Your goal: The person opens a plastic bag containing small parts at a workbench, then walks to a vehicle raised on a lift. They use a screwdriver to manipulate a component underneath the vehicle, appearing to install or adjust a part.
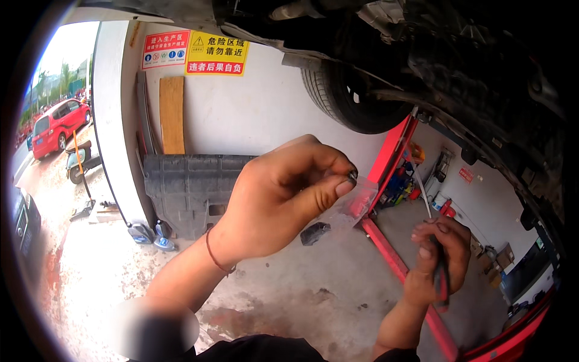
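My left hand (265,199) is raised in the middle, thumb and forefinger pinched together. A clear plastic bag (363,194) hangs from behind these fingertips. Something small and dark (353,174) shows at the pinch, too small to name. Low in or just behind the bag is a black piece (315,233); I cannot tell which. Lower right, my right hand (427,259) is closed round a screwdriver (443,280) with a red and black handle. Its thin light shaft (423,190) points up and away.
A raised car's dark underside (482,66) hangs overhead, with a wheel (347,99) beyond. Red lift posts and beams (398,256) stand to the right. A black undercover panel (181,187) leans on the white wall near a wooden board (172,114). Bottles (140,233) stand on the floor at left.
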The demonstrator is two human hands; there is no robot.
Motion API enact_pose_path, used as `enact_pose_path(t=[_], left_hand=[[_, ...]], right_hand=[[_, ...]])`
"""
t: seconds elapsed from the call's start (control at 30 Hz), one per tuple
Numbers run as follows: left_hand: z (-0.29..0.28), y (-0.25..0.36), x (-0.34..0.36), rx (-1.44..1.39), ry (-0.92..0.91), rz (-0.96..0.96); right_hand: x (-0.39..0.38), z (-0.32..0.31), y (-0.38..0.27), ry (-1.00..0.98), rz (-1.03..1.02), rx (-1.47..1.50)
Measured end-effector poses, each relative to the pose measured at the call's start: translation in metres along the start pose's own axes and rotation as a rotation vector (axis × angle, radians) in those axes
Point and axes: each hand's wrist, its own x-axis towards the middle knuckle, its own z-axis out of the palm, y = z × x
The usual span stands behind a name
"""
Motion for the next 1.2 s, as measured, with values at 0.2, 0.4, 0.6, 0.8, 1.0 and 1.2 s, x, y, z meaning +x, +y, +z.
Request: enact_pose_path(t=[0.2,0.4,0.6,0.8,1.0,1.2], left_hand=[[-0.002,0.010,-0.004,-0.110,0.023,-0.104],[-0.009,-0.005,-0.003,-0.371,0.159,-0.120],[-0.006,-0.019,-0.011,-0.343,0.332,-0.082],[-0.003,-0.017,-0.015,-0.408,0.338,-0.174],[-0.001,-0.018,-0.018,-0.441,0.311,-0.262],[-0.001,-0.020,-0.020,-0.394,0.285,-0.269]], right_hand=[[-0.016,-0.013,-0.005,0.157,-0.083,0.335],[-0.057,-0.035,-0.017,0.491,0.303,1.115],[-0.081,-0.024,-0.026,0.322,0.394,1.048],[-0.076,-0.008,-0.043,0.328,0.468,0.713],[-0.072,-0.003,-0.042,0.314,0.503,0.682],[-0.071,0.001,-0.039,0.345,0.516,0.683]])
